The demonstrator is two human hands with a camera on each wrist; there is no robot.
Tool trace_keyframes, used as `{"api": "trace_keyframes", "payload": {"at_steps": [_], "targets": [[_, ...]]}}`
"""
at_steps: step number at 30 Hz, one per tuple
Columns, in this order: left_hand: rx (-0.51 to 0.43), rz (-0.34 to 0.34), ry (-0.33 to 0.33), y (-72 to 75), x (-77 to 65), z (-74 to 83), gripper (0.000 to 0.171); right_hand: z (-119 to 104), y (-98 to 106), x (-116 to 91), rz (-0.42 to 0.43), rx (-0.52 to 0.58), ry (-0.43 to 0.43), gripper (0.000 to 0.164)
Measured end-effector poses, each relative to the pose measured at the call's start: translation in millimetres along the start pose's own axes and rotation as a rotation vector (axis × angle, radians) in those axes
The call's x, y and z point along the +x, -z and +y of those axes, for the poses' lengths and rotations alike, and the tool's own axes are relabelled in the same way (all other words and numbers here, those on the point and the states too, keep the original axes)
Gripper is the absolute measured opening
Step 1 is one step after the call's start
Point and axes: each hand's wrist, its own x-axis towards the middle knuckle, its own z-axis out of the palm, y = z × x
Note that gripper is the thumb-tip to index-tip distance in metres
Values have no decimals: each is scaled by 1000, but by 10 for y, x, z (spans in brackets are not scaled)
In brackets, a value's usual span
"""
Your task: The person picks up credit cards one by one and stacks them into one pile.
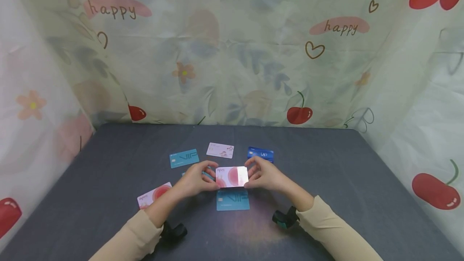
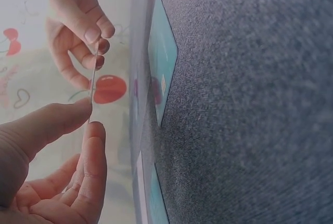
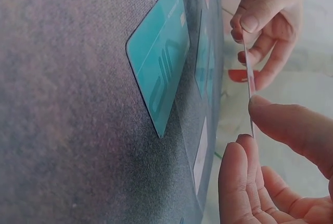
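Observation:
Between both hands a pink card (image 1: 232,177) with a red round print is held up over the table. My left hand (image 1: 198,178) pinches its left edge between thumb and fingers; my right hand (image 1: 265,175) pinches the right edge likewise. Seen edge-on in the left wrist view, the pink card (image 2: 94,78) is a thin line raised off the cloth. Just below it in the head view lies a teal VIP card (image 1: 233,201). Another teal card (image 1: 185,173) is mostly hidden behind the left hand. A blue VIP card (image 1: 260,154) lies right behind the right hand.
Further cards lie on the dark grey table (image 1: 308,152): a teal VIP card (image 1: 184,158) at back left, a pale pink card (image 1: 220,150) at the back, and a pink card (image 1: 154,196) partly under the left forearm. A printed curtain (image 1: 232,71) encloses the table's back and sides.

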Motion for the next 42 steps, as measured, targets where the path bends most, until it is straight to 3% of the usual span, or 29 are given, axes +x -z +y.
{"api": "trace_keyframes", "payload": {"at_steps": [13, 42], "targets": [[-8, -36, -30, -4, -63, -11, 53, 11, -42, -30, -12, -8, -19, 55], [-21, -95, -24, -94, -150, -62, 52, 103, -140, -134, -64, 13, -16, 54]]}}
